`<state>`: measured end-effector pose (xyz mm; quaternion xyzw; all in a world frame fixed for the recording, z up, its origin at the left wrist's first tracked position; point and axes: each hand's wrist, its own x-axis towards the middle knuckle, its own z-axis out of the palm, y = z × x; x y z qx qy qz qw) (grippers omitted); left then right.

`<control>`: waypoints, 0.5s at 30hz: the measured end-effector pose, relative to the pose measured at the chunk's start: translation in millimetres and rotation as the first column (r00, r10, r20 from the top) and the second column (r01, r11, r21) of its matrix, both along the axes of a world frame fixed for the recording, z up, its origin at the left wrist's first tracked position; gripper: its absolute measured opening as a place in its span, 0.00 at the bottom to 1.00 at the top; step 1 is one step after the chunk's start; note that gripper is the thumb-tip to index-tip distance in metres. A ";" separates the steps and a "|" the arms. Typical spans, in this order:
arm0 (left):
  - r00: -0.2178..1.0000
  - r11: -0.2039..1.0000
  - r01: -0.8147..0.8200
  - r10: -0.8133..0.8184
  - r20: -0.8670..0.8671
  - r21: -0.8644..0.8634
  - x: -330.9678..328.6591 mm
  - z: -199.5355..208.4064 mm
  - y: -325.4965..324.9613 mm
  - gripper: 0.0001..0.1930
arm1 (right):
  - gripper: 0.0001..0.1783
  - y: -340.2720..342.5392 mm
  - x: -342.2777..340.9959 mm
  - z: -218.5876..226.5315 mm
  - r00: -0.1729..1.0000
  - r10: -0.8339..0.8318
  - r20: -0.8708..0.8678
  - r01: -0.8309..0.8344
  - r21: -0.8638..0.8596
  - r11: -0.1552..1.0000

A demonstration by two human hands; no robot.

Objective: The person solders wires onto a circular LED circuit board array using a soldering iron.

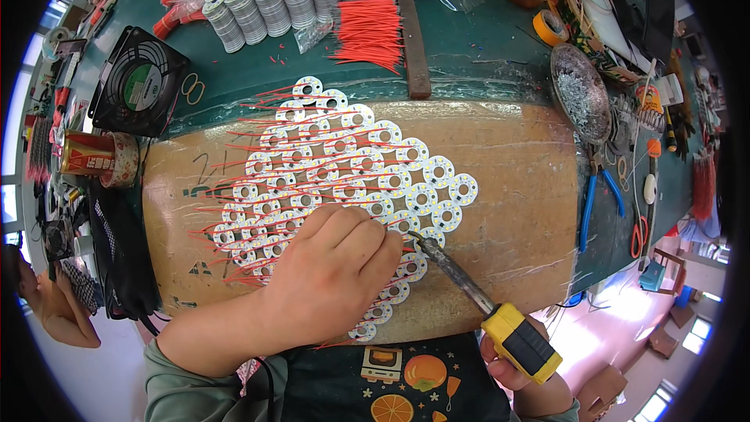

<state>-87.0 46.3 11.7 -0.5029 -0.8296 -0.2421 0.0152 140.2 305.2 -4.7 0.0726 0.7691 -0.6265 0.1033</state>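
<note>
A: Right hand (509, 367)?
B: Wrapped round the yellow-and-black handle of a soldering iron (471, 291), lower right, past the near edge of the brown work board (519, 187).

A: Iron's long axis?
B: Slantwise. Handle lower right, tip upper left, ending at one white ring board (403, 216) toward the right side of the ring-board array (344, 143). Touching or just above: cannot tell.

A: Left hand (332, 266)?
B: Curled narrow, back of the hand up, over the lower middle of the array. Fingertips hidden; whether they pinch a wire, cannot tell.

A: Nearer hand to that ring?
B: Left, clearly. Ring lies just beyond its knuckles, to the upper right. Right hand stands well apart, bridged only by the iron's shaft.

A: Relation that matters?
B: My judgement: tip to ring, iron coming in from the right, left hand close on the opposite side.
</note>
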 end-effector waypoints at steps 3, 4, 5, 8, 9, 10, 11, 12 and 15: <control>1.000 1.000 -0.001 0.001 -0.002 0.005 -0.1 -0.4 0.7 0.16 | 0.26 -3.9 -2.2 1.4 0.998 -0.023 -0.055 0.027 0.069 0.997; 1.000 1.000 -0.001 0.001 -0.002 0.005 -0.1 -0.5 0.9 0.16 | 0.25 -5.0 -0.3 -0.8 0.997 -0.045 -0.064 0.048 0.052 0.997; 1.000 1.000 0.000 0.000 0.002 -0.001 -0.1 -0.5 0.8 0.16 | 0.25 -5.6 0.6 -2.1 0.995 -0.067 -0.072 0.069 0.033 0.997; 1.000 1.000 0.002 -0.002 0.007 -0.005 -0.2 -0.1 0.5 0.16 | 0.25 -0.3 -2.8 1.7 0.999 0.032 -0.035 -0.030 0.054 0.998; 1.000 1.000 0.002 -0.002 0.010 -0.002 -0.4 0.1 -0.1 0.16 | 0.25 -1.0 -2.8 1.1 0.999 0.033 -0.035 -0.031 0.055 0.998; 1.000 1.000 0.002 -0.002 0.010 0.000 -0.7 0.4 -0.6 0.16 | 0.24 -2.1 -2.4 -0.3 0.997 0.025 -0.073 -0.020 0.073 0.997; 1.000 1.000 0.003 -0.003 0.010 -0.002 -0.7 0.7 -0.4 0.16 | 0.24 -2.4 -1.7 -1.6 0.994 0.017 -0.112 -0.007 0.089 0.996; 1.000 1.000 0.004 -0.004 0.010 -0.003 -0.7 0.8 -0.2 0.16 | 0.24 -2.0 -1.3 -1.6 0.993 0.016 -0.113 -0.006 0.089 0.996; 1.000 1.000 0.008 -0.008 0.015 -0.006 -0.4 -0.2 0.4 0.16 | 0.25 -3.5 -3.8 0.5 0.997 0.013 -0.082 -0.007 0.062 0.998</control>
